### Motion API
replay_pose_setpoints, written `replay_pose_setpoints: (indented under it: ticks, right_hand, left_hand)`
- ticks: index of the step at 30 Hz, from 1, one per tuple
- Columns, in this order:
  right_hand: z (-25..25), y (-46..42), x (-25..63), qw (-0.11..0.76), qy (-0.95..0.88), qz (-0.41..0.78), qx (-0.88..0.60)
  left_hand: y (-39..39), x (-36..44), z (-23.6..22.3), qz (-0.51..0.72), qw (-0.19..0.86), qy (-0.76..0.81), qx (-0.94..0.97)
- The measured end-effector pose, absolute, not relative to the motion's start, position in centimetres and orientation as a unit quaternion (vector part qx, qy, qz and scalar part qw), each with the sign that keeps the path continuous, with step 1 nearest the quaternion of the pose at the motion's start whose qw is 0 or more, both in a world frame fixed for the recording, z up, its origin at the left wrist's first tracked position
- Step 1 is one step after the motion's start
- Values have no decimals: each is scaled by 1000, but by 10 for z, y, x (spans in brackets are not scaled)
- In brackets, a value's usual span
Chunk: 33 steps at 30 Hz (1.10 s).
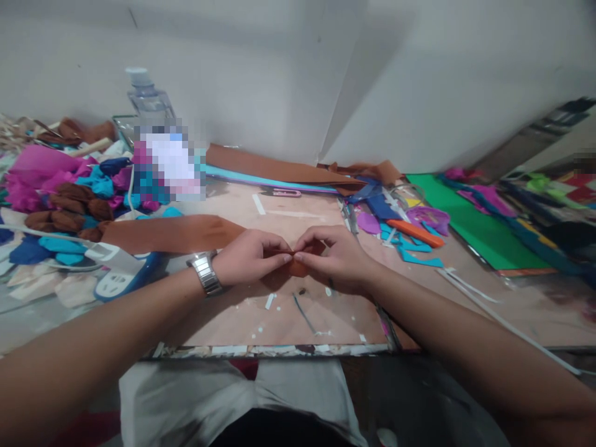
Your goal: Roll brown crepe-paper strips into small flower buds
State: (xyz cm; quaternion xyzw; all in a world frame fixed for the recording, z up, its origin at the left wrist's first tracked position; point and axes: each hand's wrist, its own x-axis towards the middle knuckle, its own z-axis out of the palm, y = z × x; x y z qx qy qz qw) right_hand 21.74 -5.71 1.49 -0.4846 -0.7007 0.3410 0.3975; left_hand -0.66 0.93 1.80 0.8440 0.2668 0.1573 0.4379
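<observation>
My left hand (251, 256) and my right hand (328, 253) meet over the middle of the table, thumbs and forefingers pinched together. Between the fingertips is a small brown fabric piece (298, 268), mostly hidden by my fingers. Just behind my left hand lies a long folded brown fabric strip (177, 233). A pile of small gathered brown fabric pieces (69, 211) sits further to the left, among pink and blue ones.
A power strip (123, 273) with a white plug and cable lies on the left. Behind stand a clear bottle (149, 96) and a long brown strip (279, 166). To the right are an orange cutter (415, 232), coloured scraps and a green sheet (479, 223). A pink-handled blade (285, 193) lies near the back.
</observation>
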Motion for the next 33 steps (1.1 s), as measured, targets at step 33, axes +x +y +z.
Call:
replay_pose_setpoints:
  ticks: [33]
  right_hand:
    - [14, -56, 219, 403, -699, 363, -467]
  left_hand:
    - [10, -5, 27, 132, 546, 272, 782]
